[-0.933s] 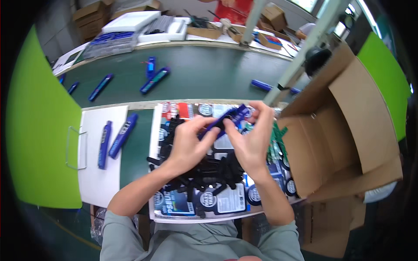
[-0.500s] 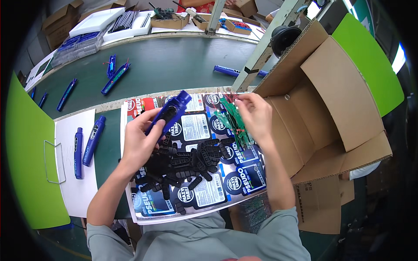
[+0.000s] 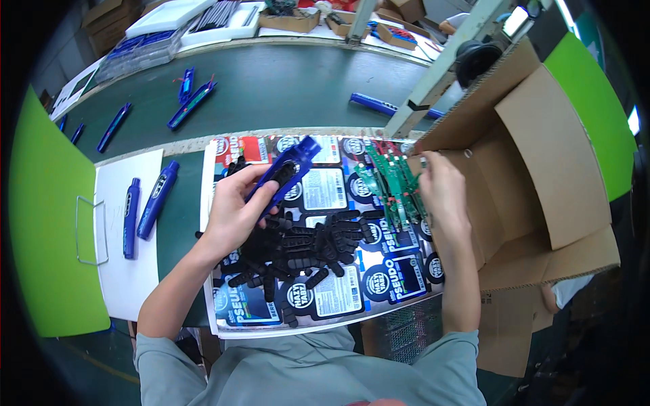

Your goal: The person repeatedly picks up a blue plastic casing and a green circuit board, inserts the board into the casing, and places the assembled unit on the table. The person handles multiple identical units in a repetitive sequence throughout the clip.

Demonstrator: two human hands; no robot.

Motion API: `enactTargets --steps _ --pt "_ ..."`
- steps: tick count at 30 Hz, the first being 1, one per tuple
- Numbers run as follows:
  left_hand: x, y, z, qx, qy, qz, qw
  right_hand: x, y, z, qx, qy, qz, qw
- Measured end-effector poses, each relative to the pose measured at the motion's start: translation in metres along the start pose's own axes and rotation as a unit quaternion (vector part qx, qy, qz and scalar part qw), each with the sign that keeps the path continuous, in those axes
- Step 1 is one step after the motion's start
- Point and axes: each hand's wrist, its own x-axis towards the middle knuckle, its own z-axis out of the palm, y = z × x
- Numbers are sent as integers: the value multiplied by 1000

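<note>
My left hand (image 3: 235, 210) is closed around a blue tube-shaped casing (image 3: 306, 151), its thumb lying by a black part in the casing's opening. The casing is tilted, its far end pointing up to the right. To the right, my right hand (image 3: 445, 196) has its fingers bent together beside a bunch of thin green circuit boards (image 3: 393, 177) with red wires. Something small shows at those fingertips, too small to make out. A heap of black ribbed oblong pieces (image 3: 298, 252) lies below the casing, on printed sheets (image 3: 332, 298).
At the right stands an open cardboard box (image 3: 542, 260). Two blue casings (image 3: 158, 199) lie on white paper at the left, near a green panel (image 3: 57, 271). More blue casings (image 3: 114, 127) rest on the green bench (image 3: 284, 88) beyond, where a metal post (image 3: 433, 81) rises.
My right hand has moved right, off the circuit boards to their right side. My left hand still holds the blue casing. The whole view has shifted slightly.
</note>
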Motion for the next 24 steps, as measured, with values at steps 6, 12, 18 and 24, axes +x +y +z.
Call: enactTargets --steps 6,12,18,24 --pt "1 -5 3 -54 -33 2 998 -21 -68 -40 302 101 -20 948" --pt "0 -2 17 -172 -43 9 984 -31 -120 -32 500 29 -75 862" --pt "-8 -7 16 -182 -52 30 981 -40 -162 -16 605 -8 -40 795" --pt "-13 -8 18 -181 -30 52 982 -39 -170 4 634 21 -47 771"
